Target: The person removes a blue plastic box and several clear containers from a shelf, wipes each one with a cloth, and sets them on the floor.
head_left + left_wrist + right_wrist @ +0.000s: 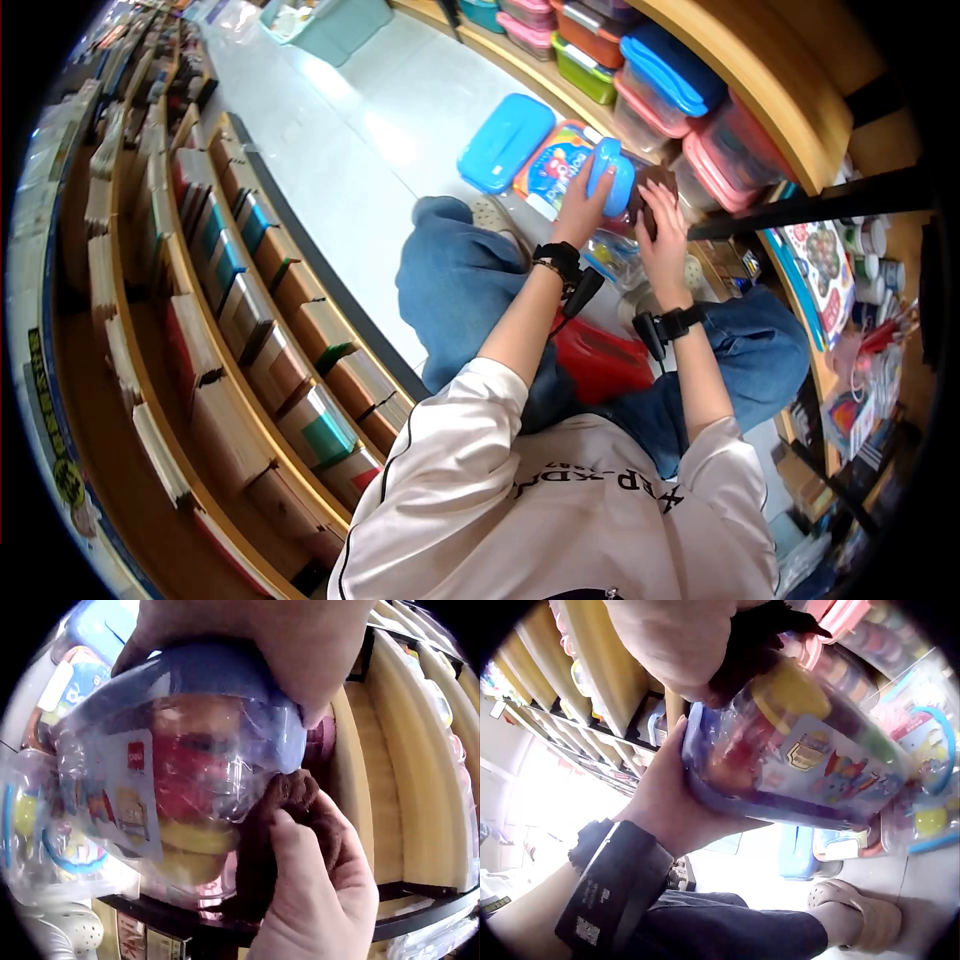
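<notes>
A clear plastic tub with a blue lid (615, 182) (195, 787) (832, 761) is gripped at its lid end by my left hand (582, 212) (255, 630) (679, 799). Yellow and red pieces show through its wall, which bears a printed label. My right hand (662, 240) (319, 889) (675, 645) pinches a bunched dark brown cloth (655, 185) (259, 859) (761, 641) against the tub, near the lid. In the right wrist view, the right hand's fingertips are mostly hidden.
On the floor lie a blue-lidded box (508, 142) and a colourful printed package (560, 165). Stacked tubs with coloured lids (665, 75) fill the shelf ahead. Book racks (250, 300) run along the left. A red object (605, 360) is between the legs.
</notes>
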### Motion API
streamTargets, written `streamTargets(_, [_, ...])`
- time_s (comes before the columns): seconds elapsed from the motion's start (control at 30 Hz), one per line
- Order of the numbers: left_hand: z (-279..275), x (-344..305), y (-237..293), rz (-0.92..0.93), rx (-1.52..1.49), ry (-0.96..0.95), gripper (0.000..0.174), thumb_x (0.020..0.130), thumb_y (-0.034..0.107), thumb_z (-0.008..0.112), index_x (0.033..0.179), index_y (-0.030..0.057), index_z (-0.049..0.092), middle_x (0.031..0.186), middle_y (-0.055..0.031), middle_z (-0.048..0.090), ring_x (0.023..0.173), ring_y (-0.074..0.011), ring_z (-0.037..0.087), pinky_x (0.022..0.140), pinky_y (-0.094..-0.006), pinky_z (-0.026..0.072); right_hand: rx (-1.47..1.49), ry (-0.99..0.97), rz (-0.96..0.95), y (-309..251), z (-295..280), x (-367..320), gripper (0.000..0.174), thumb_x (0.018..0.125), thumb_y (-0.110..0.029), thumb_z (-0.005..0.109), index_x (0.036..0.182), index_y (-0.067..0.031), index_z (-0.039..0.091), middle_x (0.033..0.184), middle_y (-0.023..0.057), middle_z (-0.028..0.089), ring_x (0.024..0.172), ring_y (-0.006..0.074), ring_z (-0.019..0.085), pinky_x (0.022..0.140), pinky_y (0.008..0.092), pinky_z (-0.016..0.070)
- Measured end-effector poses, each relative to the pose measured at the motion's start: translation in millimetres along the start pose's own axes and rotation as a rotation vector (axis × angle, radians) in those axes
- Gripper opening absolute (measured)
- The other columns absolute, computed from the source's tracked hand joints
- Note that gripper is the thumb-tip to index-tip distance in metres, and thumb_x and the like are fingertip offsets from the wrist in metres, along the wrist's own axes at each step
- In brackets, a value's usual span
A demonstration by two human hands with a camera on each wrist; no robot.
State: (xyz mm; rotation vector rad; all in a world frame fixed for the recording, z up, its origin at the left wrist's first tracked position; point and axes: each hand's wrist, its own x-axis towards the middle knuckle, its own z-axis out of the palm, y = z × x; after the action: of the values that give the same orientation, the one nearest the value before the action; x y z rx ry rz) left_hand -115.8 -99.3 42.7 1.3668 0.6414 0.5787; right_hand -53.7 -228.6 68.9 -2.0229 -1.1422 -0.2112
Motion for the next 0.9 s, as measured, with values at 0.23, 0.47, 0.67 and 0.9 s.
streamTargets(0.23, [11,5,-4,-0.049,-0.038,-0.064,0.058,0.087,0.033,0.055,0.125,-0.0078,0.041,0.118,-0.0249,0.052,0.113,-0.0313,0.049,0.095,-0.0333,0.0363,0.028,-0.079,0.024,21,-26,8,0.041,0.068,0.002,0.058,0.108,-0.0050,0.055,0.115,0.0114,0.053,0.106,0.0320,0.049,0.093,0.0398,0.0388])
streamTargets(0.47, [14,14,-6,-0.066,0.051,0.026,0.061,0.086,0.036,0.056,0.128,-0.0057,0.039,0.109,-0.0168,0.056,0.093,-0.0193,0.053,0.073,-0.0276,0.0412,0.004,-0.125,0.086,-7,-10,-18,0.051,0.072,0.006,0.055,0.121,-0.0041,0.048,0.130,0.0143,0.044,0.123,0.0349,0.038,0.103,0.0409,0.0315])
streamTargets(0.67, [10,17,-23,-0.002,0.003,0.020,0.063,0.086,0.040,0.057,0.130,-0.0005,0.039,0.102,-0.0098,0.058,0.078,-0.0118,0.056,0.059,-0.0248,0.0453,0.040,-0.160,0.043,-15,-15,-33,0.052,0.069,0.010,0.055,0.119,-0.0047,0.052,0.131,0.0128,0.044,0.124,0.0332,0.038,0.103,0.0415,0.0307])
streamTargets(0.9, [11,12,-4,-0.070,0.033,0.000,0.062,0.087,0.040,0.054,0.133,0.0021,0.035,0.098,-0.0107,0.058,0.073,-0.0128,0.056,0.054,-0.0254,0.0458,0.110,-0.096,0.058,-11,-11,-31,0.051,0.067,0.011,0.054,0.115,-0.0046,0.055,0.129,0.0124,0.047,0.124,0.0326,0.038,0.103,0.0411,0.0302])
